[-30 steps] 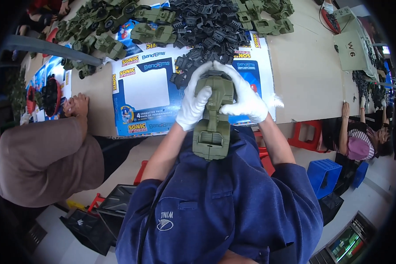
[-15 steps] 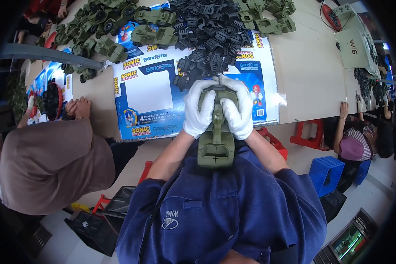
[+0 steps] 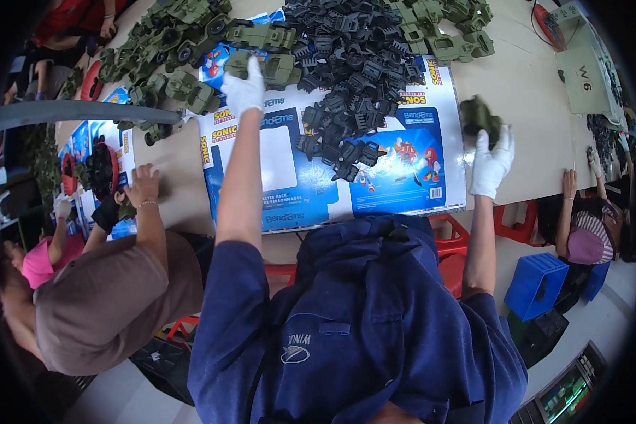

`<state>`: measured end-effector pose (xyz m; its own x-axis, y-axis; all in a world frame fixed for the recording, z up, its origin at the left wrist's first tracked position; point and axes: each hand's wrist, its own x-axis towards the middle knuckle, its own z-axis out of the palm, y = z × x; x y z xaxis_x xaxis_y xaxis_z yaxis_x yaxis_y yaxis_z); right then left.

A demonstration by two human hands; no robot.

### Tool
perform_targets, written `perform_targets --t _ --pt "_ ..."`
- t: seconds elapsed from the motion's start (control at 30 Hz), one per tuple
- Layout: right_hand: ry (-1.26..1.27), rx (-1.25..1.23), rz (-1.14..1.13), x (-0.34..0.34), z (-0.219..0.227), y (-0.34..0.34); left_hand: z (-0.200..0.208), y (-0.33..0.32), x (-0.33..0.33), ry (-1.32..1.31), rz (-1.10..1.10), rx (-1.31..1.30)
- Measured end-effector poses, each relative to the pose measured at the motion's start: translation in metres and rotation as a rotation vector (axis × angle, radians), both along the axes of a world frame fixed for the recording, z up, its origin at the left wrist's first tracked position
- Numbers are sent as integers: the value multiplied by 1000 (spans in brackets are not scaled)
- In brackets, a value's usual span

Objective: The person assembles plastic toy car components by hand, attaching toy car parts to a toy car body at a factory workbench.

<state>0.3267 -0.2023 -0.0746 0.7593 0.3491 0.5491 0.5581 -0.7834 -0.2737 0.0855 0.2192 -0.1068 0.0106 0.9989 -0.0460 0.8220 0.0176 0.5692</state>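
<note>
My left hand (image 3: 244, 92), in a white glove, reaches to the far side of the table with its fingers apart. It is at the near end of an olive-green toy vehicle body (image 3: 281, 69); whether the fingertips touch it is hard to see. Out to the right, my gloved right hand (image 3: 492, 168) holds another green toy vehicle (image 3: 479, 115), smeared by motion, beside the printed sheet's right edge. Between the hands, a heap of small black plastic parts (image 3: 357, 71) spreads down over the printed sheet (image 3: 283, 201).
More green vehicle bodies (image 3: 184, 88) pile up at the far left, others (image 3: 449, 42) at the far right. A grey bar (image 3: 85, 113) juts in from the left. A person in brown (image 3: 113, 304) works close on my left. A pale box (image 3: 588, 71) stands far right.
The vehicle held by both hands before my chest has gone right with my right hand. My left hand has let go and moved far left. Several black parts have slid nearer on the sheet.
</note>
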Motion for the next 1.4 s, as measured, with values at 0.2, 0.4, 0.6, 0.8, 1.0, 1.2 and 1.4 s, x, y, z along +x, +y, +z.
perform_targets --t 0.2,0.4,0.6,0.8,1.0,1.2,1.4 --pt "443 -52 581 -76 -29 57 -66 74 18 -389 619 -393" --pt "818 -259 553 -111 -20 94 -61 66 -16 -905 349 -234" --pt "1085 -74 361 -107 -80 90 19 -38 -70 -1027 -190 -356" --pt "1141 437 379 -93 -54 84 62 -161 -107 -944 -403 -815" --pt "1299 715 586 -102 32 103 91 -200 -84 -920 -642 -1059" --pt "1792 514 937 -102 89 93 110 -205 -75 -892 -694 -1000" --pt "1772 246 1092 -88 63 77 111 -215 -77 -959 -760 -1016"
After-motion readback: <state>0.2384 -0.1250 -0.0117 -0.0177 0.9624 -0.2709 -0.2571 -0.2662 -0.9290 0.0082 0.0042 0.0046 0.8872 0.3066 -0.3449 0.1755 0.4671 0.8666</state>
